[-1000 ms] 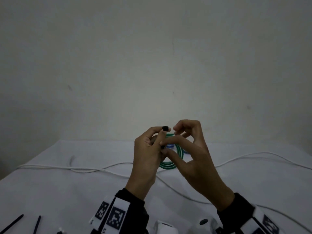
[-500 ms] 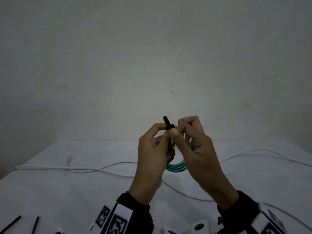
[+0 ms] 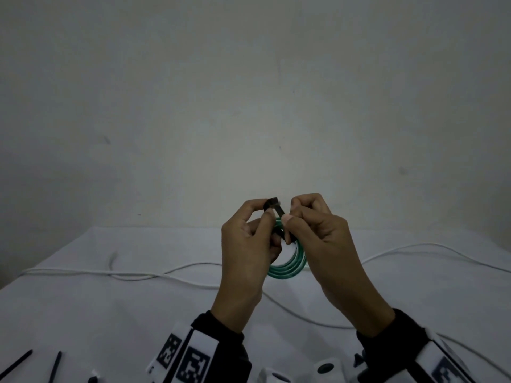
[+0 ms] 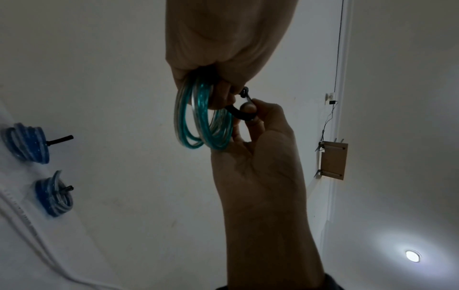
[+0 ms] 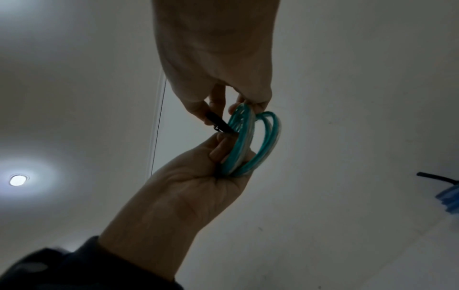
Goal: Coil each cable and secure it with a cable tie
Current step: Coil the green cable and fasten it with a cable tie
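Observation:
A coil of green cable hangs between my two hands above the white table. My left hand grips the coil's top and holds the head of a black cable tie between thumb and forefinger. My right hand pinches the tie's strap. In the left wrist view the cable tie loops round the green coil under my right hand's thumb. The right wrist view shows the cable tie slanting from my right hand's fingers to the green coil.
A long white cable snakes across the table behind my hands. Spare black ties lie at the near left edge. Two tied blue coils rest on the table. A plain wall stands behind.
My hands closed together over the coil's top. The tie, upright between them half a second ago, now slants between my thumbs, pinched by the right hand. More of the coil hangs below.

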